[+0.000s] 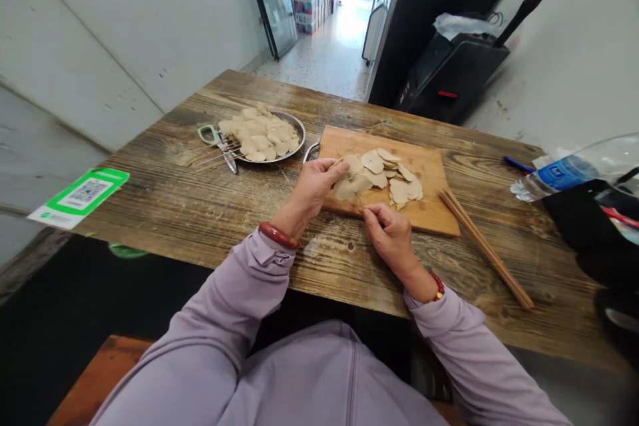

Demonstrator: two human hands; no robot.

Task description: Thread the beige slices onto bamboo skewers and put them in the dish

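At the cutting board's [435, 170] near edge: beige slices on a thin skewer

Left hand [313, 188] bent, thumb and forefinger pinching the left side of the held slices [352, 188]; whether a stick end lies under the thumb too, cannot tell. Right hand [392, 236], nearer the body, pinches a thin skewer [360, 202] between thumb and forefinger, other fingers curled. Skewer points up toward the held slices; exact entry point too small to make out.

Loose slices [407, 188] lie overlapping on the board, just right of the held ones. Bundle of bamboo sticks [486, 249] on the wooden table [239, 206], right of the board. To the left, a round metal plate [301, 132] bears heaped slices [262, 133], with stick ends [212, 158] poking out leftward; scissors [227, 152] with pale green handles beside them.

Step in hand, by judgement: threading slices onto a stick, partway through. Next move seems to call for a steady left pinch, thin pieces kept flat, while the right guides the skewer straight; a crooked push could tear one.
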